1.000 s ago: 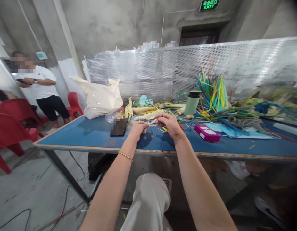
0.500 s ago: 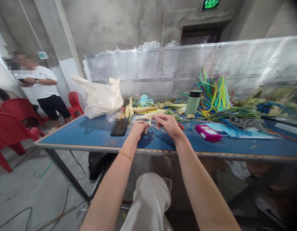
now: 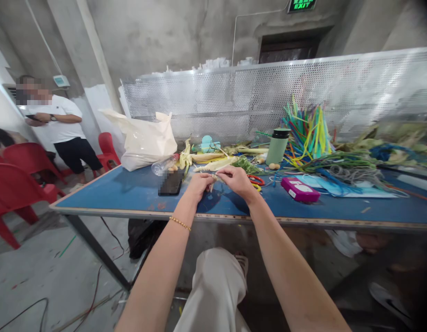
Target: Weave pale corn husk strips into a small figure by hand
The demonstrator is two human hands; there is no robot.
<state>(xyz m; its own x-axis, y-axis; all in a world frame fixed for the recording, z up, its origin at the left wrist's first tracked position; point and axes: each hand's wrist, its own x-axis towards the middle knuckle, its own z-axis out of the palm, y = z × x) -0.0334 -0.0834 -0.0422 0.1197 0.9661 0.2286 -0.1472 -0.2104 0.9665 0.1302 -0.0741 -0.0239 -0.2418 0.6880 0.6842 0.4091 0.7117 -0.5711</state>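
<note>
Over the front of the blue table, my left hand (image 3: 200, 185) is closed in a pinch on a small pale piece that looks like a corn husk strip (image 3: 214, 177). The fingertips of my right hand (image 3: 238, 183) are pressed together at the upper end of the same piece, so both hands almost meet. Fingers cover most of the strip. Just beyond the hands lie pale corn husks (image 3: 215, 164) and green leafy bits (image 3: 248, 165). Red-handled scissors (image 3: 256, 180) rest to the right of my right hand, and a black phone (image 3: 170, 183) lies left of my left hand.
A cream plastic bag (image 3: 149, 140) and a clear bottle (image 3: 161, 166) stand at left. A green tumbler (image 3: 278, 147), small wooden balls (image 3: 274, 166), a purple box (image 3: 300, 189) and bundled coloured pipe cleaners (image 3: 312, 133) occupy the right. Behind stands a perforated metal panel (image 3: 216, 101).
My right hand has come down and left, its index finger drawn in from pointing to a pinch at the strip. The scissors now show more. My left hand stays nearly in place.
</note>
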